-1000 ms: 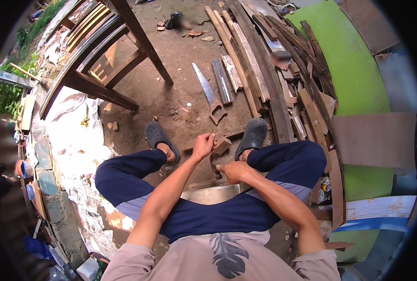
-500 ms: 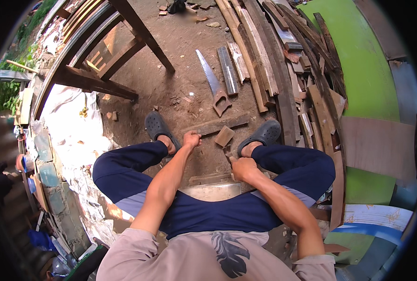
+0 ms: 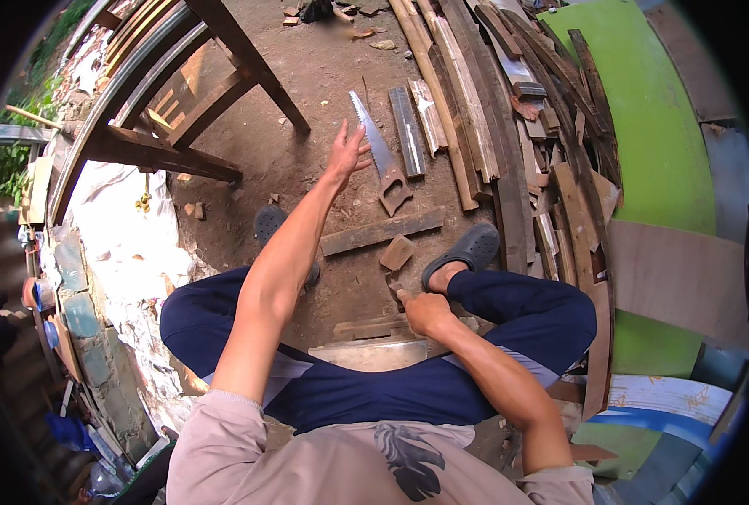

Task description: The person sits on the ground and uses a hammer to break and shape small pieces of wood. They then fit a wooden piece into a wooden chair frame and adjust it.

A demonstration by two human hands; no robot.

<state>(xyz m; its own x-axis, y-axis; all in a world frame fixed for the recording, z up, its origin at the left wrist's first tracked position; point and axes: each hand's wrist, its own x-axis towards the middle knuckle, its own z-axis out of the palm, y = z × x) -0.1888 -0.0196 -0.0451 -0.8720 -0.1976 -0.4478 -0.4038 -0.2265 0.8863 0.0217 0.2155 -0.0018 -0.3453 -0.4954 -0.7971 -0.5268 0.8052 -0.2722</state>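
Note:
My left hand (image 3: pixel 349 151) is open and empty, fingers spread, just left of the handsaw (image 3: pixel 378 151). The saw lies on the dirt, its blade pointing away and its brown wooden handle towards me. My right hand (image 3: pixel 429 314) is closed round a small dark tool (image 3: pixel 394 284), mostly hidden by the fingers; its kind is unclear. Just beyond the tool is a small brown wood block (image 3: pixel 398 252). Between my feet a dark plank (image 3: pixel 383 231) lies crosswise. More short wood pieces (image 3: pixel 374 326) lie close in front of me.
To the right stretches a pile of long boards and scrap wood (image 3: pixel 551 168), beside a green panel (image 3: pixel 644 118). A metal-grey bar (image 3: pixel 407 132) lies right of the saw. A dark wooden frame with legs (image 3: pixel 256 71) stands at the far left, above a white sheet (image 3: pixel 122 219).
My left hand has let go of the plank's left end and reached forward to beside the saw, its fingers opening. My right hand has shifted slightly, still closed on the tool.

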